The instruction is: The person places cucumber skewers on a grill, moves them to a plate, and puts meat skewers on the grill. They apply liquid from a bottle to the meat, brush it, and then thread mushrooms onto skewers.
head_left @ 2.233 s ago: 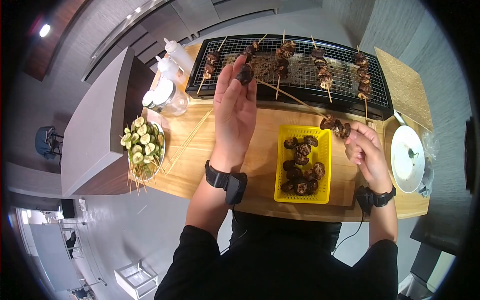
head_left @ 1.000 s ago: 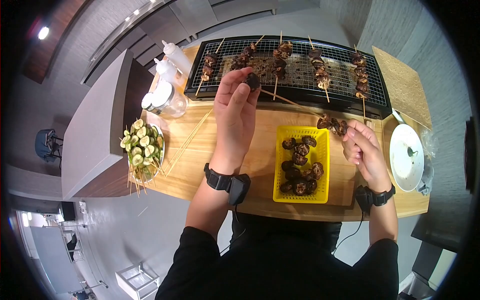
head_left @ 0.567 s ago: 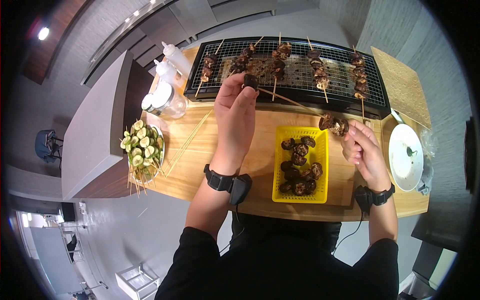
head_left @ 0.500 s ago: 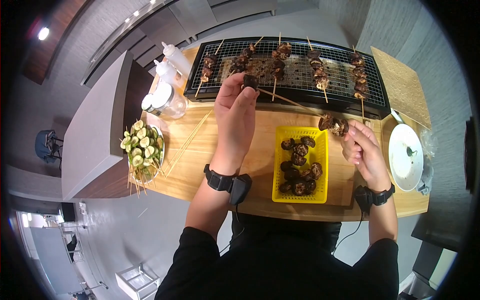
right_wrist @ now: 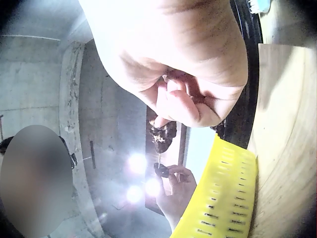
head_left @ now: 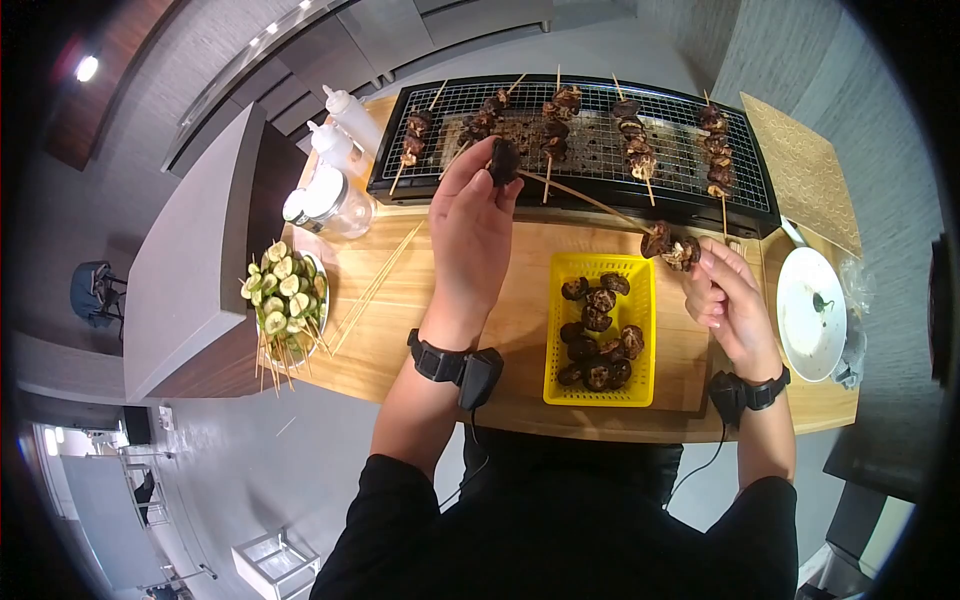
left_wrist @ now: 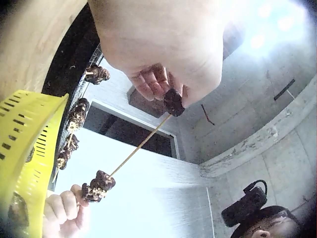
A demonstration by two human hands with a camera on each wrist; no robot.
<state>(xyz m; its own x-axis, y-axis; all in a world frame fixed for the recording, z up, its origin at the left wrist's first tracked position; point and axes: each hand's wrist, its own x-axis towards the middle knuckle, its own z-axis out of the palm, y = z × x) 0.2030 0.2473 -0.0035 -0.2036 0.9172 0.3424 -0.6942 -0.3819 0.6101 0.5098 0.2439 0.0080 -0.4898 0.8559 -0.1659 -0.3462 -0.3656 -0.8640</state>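
Between its fingertips, my left hand (head_left: 472, 230) pinches a dark, shrivelled mushroom (head_left: 505, 161) over the front of the grill. A wooden skewer (head_left: 585, 197) slants from that mushroom toward my right hand (head_left: 730, 297); its tip end meets the mushroom in the left wrist view. My right hand grips the skewer's other end, close against the browned mushrooms (head_left: 683, 254) threaded there. Below and between the hands stands a yellow basket (head_left: 551, 330) with several loose mushrooms (head_left: 597, 375) inside. The right wrist view shows the right fingers curled, mostly hiding the skewer end.
A black grill (head_left: 480, 207) with several mushroom skewers (head_left: 634, 140) lies behind. Bare skewers (head_left: 375, 285), a plate of cucumber skewers (head_left: 285, 290), a glass jar (head_left: 340, 205) and squeeze bottles (head_left: 352, 115) are at left. A white plate (head_left: 805, 345) sits right, and a wooden board (head_left: 690, 370) under the basket.
The left fingers have drawn in around the mushroom, which has turned and shifted slightly right onto the skewer's tip. The skewered mushrooms have turned a little; the right hand has barely moved.
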